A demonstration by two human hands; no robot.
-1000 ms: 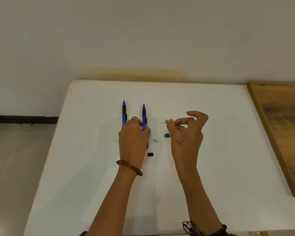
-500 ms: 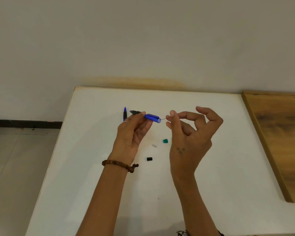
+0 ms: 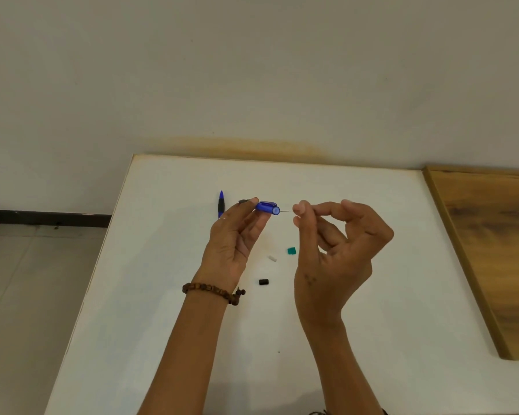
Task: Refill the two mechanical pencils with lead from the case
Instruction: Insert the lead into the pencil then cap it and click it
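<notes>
My left hand (image 3: 232, 244) holds a blue mechanical pencil (image 3: 267, 207) lifted above the white table (image 3: 372, 295), its open rear end turned to the right. My right hand (image 3: 336, 247) pinches a thin lead (image 3: 286, 210) between thumb and forefinger, and the lead's tip sits at the pencil's open end. The second blue pencil (image 3: 221, 203) lies on the table behind my left hand, partly hidden by it. A small green piece (image 3: 291, 250), a white eraser piece (image 3: 272, 258) and a black cap (image 3: 263, 282) lie on the table between my hands.
A wooden surface (image 3: 492, 235) adjoins the table on the right. The table's left edge drops to a tiled floor (image 3: 27, 280). A wall rises behind the table's far edge.
My left hand lifted one pencil off the table and turned its rear end to the right. My right hand brought the lead to that open end.
</notes>
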